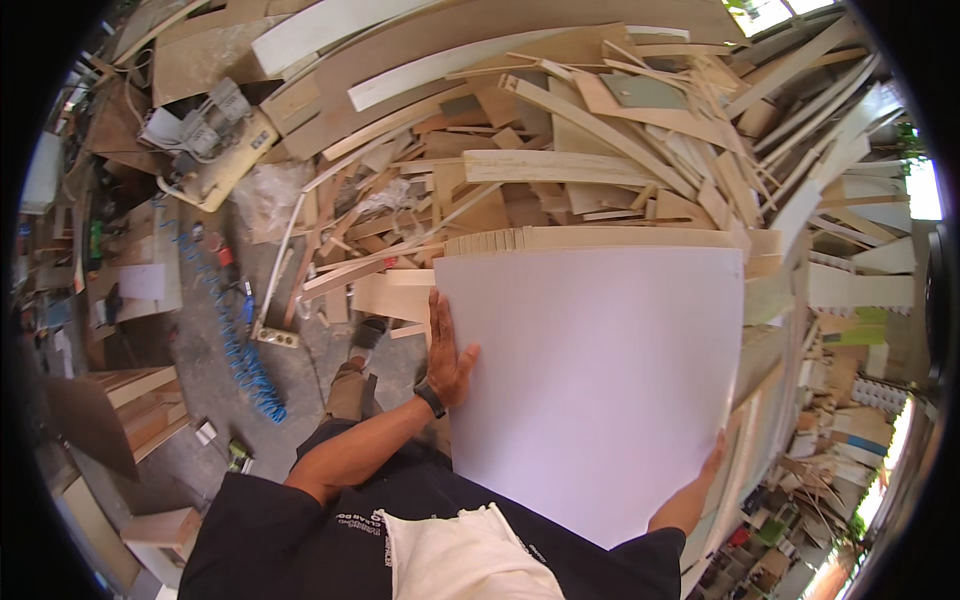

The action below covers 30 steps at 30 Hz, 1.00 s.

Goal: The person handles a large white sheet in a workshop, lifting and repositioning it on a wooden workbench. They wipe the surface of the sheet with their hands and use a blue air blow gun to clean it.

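White panel: large sheet (595,370) in front of the body, between both hands.
Left hand (450,365): at the panel's left edge, fingers straight and pointing away, thumb spread toward its face.
Right hand (714,458): at the right edge, nearer the body; finger pose cannot be told.
Past the far edge: stacked boards (600,238), then a heap of scrap wood (560,165) crowding the space.
Left floor: blue coiled hose (255,375), power strip (277,338), yellow machine (235,160).
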Each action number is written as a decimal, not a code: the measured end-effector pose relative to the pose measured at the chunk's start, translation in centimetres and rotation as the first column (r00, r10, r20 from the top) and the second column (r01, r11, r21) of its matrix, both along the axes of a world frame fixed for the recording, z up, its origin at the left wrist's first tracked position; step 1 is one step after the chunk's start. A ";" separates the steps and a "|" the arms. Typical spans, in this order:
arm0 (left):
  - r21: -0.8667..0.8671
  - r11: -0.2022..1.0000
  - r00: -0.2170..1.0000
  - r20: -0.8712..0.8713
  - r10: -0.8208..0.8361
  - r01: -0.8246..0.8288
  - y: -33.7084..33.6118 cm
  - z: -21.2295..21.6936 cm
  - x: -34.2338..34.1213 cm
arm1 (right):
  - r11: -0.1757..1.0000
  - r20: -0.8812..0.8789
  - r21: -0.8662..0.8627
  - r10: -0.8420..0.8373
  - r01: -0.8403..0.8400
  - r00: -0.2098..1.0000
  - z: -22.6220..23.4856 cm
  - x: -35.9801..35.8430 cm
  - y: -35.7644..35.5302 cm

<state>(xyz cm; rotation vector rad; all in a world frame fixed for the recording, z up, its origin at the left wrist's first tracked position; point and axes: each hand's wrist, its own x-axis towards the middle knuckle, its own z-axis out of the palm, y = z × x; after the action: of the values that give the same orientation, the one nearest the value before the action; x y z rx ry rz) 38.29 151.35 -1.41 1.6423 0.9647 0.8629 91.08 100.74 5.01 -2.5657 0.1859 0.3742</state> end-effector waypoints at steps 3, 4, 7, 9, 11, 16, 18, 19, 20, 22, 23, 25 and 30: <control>0.017 1.000 0.999 -0.036 -0.013 0.013 0.4 0.7 -0.2 | 0.972 0.037 0.237 -0.004 -0.005 0.999 -1.0 1.0 -3.5; 0.009 1.000 0.999 -0.050 -0.012 0.013 0.3 0.8 -0.5 | 0.969 0.090 0.242 0.016 -0.038 0.996 -0.7 1.7 -4.2; 0.004 1.000 0.999 -0.052 -0.007 0.007 0.1 -0.1 -0.7 | 0.977 0.339 -0.213 0.082 -0.009 0.937 1.2 2.5 -5.2; 0.027 0.999 0.997 -0.067 -0.039 0.041 0.0 0.0 -0.3 | 0.947 0.401 -0.315 0.075 0.061 0.913 4.1 2.7 -5.7; 0.039 0.999 0.995 -0.094 -0.026 0.030 -0.5 0.0 -0.2 | 0.955 0.421 -0.215 -0.099 0.206 0.902 10.5 2.3 -2.5; -0.065 0.997 0.998 0.031 -0.047 0.049 -0.6 -0.5 -0.1 | 0.813 0.516 -0.512 0.032 0.278 0.856 26.2 -2.8 -3.1; -0.093 0.995 0.997 0.067 -0.038 0.045 -0.6 -0.8 -0.1 | 0.763 0.562 -0.577 0.114 0.290 0.819 31.3 -5.4 -1.8; -0.093 0.991 0.992 0.092 -0.084 0.093 -0.7 -0.9 0.4 | 0.733 0.588 -0.591 0.104 0.338 0.802 33.6 -9.4 -4.2; -0.114 0.991 0.993 0.109 -0.051 0.063 -0.7 -1.4 0.3 | 0.714 0.602 -0.619 0.164 0.326 0.782 36.0 -10.0 -2.2; -0.135 0.988 0.987 0.154 -0.051 0.072 -0.9 -2.2 0.6 | 0.667 0.649 -0.647 0.226 0.370 0.727 40.2 -14.4 -2.2; -0.115 0.991 0.983 0.177 -0.042 0.063 -0.9 -2.2 0.7 | 0.638 0.667 -0.661 0.260 0.394 0.698 42.0 -16.6 -2.4; -0.078 0.996 0.974 0.226 -0.024 0.043 -0.7 -2.3 1.1 | 0.580 0.698 -0.681 0.330 0.447 0.635 45.1 -21.2 -2.7; -0.064 0.998 0.960 0.279 -0.003 0.022 -0.6 -2.4 1.1 | 0.426 0.722 -0.682 0.524 0.594 0.452 50.6 -32.0 -3.7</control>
<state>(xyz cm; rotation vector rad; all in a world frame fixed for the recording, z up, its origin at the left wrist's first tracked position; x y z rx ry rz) 39.34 150.70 -3.82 1.4223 0.7767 1.0124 59.03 97.02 55.62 -3.2966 0.0202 -1.7521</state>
